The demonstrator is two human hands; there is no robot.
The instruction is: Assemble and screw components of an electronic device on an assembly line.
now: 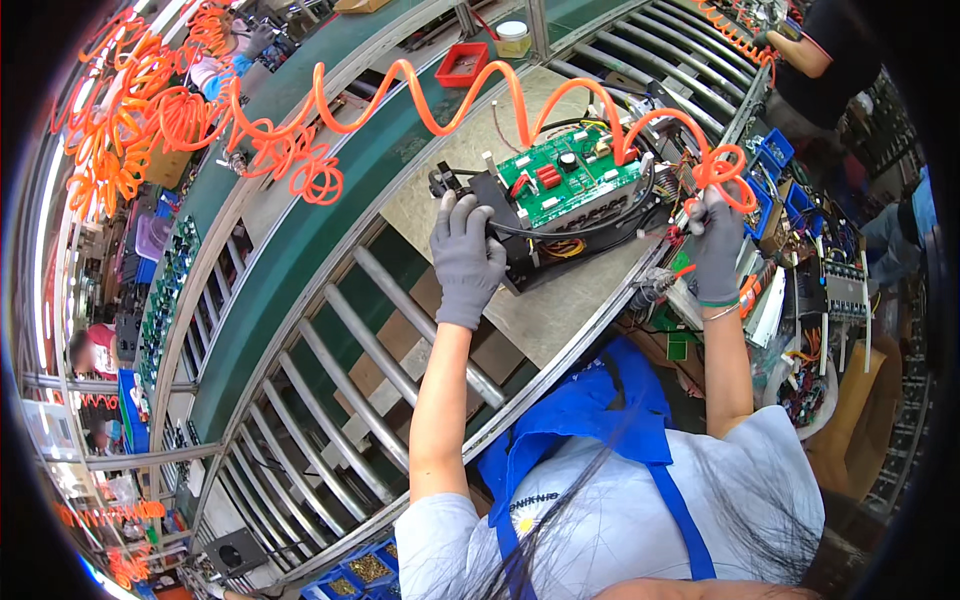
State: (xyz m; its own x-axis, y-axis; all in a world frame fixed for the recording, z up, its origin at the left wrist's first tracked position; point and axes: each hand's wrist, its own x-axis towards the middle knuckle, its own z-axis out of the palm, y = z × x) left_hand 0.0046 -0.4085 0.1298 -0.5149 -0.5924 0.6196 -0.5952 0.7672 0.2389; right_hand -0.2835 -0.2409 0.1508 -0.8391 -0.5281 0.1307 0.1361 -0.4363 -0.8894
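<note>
A green circuit board (570, 178) with red and black parts is seated on a black metal housing (575, 245). This unit rests on a pale board (565, 310) across the roller line. My left hand (463, 255), in a grey glove, grips the housing's left end, its fingers curled by the black bracket. A thick black cable (560, 236) runs along the near side from beside that hand. Right of the unit, my gloved right hand (715, 245) is closed at the lower loops of an orange coiled hose (722, 172); its palm side is hidden.
Metal rollers (340, 350) curve away at left, beside a green belt (270, 310). A red tray (462, 64) and a white-lidded jar (513, 38) stand beyond. Blue bins (775, 150) and wire bundles lie at right. Another person (820, 70) stands at upper right.
</note>
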